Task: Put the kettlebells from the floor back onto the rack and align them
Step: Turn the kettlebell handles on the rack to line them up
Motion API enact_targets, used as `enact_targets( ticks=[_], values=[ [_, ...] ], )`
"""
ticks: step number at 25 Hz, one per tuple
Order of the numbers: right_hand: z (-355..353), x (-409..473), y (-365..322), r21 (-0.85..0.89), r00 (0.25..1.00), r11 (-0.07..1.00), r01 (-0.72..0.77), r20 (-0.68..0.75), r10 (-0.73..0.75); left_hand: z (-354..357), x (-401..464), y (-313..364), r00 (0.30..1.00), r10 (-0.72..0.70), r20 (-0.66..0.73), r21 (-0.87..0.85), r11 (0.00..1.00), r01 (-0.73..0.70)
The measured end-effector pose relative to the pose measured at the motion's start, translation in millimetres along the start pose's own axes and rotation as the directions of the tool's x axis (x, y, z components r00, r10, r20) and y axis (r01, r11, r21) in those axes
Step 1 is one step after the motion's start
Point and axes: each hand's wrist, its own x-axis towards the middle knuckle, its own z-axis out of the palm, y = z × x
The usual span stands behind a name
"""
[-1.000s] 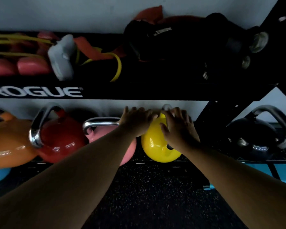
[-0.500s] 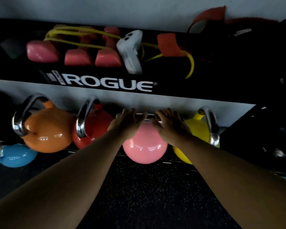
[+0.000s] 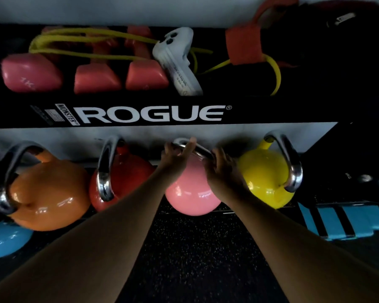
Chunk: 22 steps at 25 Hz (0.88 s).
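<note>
A pink kettlebell stands on the lower shelf of the black rack, between a red kettlebell and a yellow kettlebell. Both hands hold its steel handle: my left hand grips the left end, my right hand is wrapped around the right end. An orange kettlebell stands further left, and a blue kettlebell shows at the lower left edge.
The upper shelf holds pink dumbbells, yellow bands, a white handle device and a dark bag. A blue-striped step lies on the right. Dark speckled floor lies below. A black kettlebell sits far right.
My hands went from the yellow kettlebell to the pink one, first resting on its top, now closing on its handle. The view shifted left along the rack.
</note>
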Motion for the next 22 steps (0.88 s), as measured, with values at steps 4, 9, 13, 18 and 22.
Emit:
enact_targets(
  ticks=[4,9,13,18,22],
  values=[
    [-5.3,-3.8,8.3,0.423,0.963,0.867,-0.263,0.175,0.206,23.1,-11.4,-9.0,0.998,0.038,0.058,-0.145,0.989,-0.03],
    [23.7,-18.6,-4.8,0.569,0.961,0.784,-0.249,0.044,0.273,12.1,3.9,1.1,0.979,0.104,0.177,-0.269,0.962,-0.054],
    [11.4,-11.9,-5.5,0.649,0.964,0.718,-0.251,0.106,0.242,12.1,5.5,-3.9,0.97,0.129,0.207,-0.293,0.954,-0.065],
    [26.8,-18.1,-28.6,0.766,0.958,0.591,-0.255,0.118,0.261,7.5,25.9,-2.4,0.973,0.077,0.22,-0.401,0.916,0.018],
    [28.8,-18.9,-38.6,0.785,0.955,0.547,-0.291,0.203,0.216,6.1,20.8,1.8,0.971,0.07,0.227,-0.368,0.93,0.019]
  ],
)
